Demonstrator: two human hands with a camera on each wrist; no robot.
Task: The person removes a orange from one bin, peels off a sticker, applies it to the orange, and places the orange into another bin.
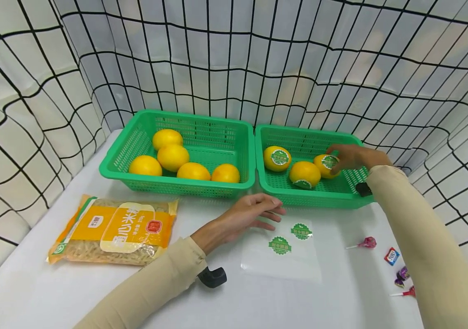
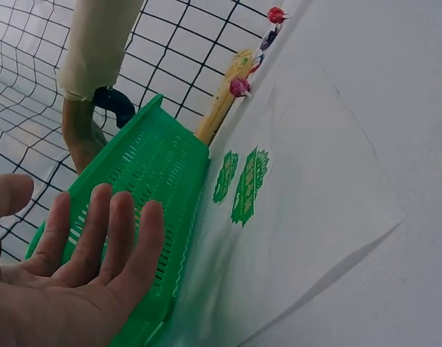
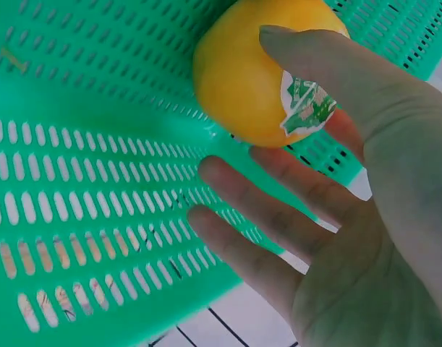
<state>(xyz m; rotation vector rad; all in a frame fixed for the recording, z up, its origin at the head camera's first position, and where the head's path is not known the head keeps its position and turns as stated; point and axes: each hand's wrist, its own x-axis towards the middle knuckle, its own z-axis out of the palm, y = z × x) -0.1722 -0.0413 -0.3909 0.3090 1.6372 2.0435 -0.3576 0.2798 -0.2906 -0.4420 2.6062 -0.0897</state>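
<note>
Inside the right green basket (image 1: 312,197), my right hand (image 1: 351,156) is at a stickered orange (image 1: 326,165). In the right wrist view its thumb (image 3: 318,54) overlaps the orange (image 3: 249,79), while the other visible fingers are spread and fairly straight. Two more oranges lie to its left: one (image 1: 277,158) with its green sticker facing up, another (image 1: 305,173) with a sticker low on its side. My left hand (image 1: 244,217) hovers palm-inward with loose fingers, holding nothing, by a clear sheet (image 1: 279,268) bearing two green stickers (image 1: 279,245).
Left of that basket stands another green basket (image 1: 176,183) with several unstickered oranges (image 1: 173,157). A yellow noodle bag (image 1: 120,230) lies at the left. Lollipops (image 1: 369,242) and small wrapped sweets (image 1: 391,256) lie at the right. Black netting (image 1: 230,59) surrounds the table.
</note>
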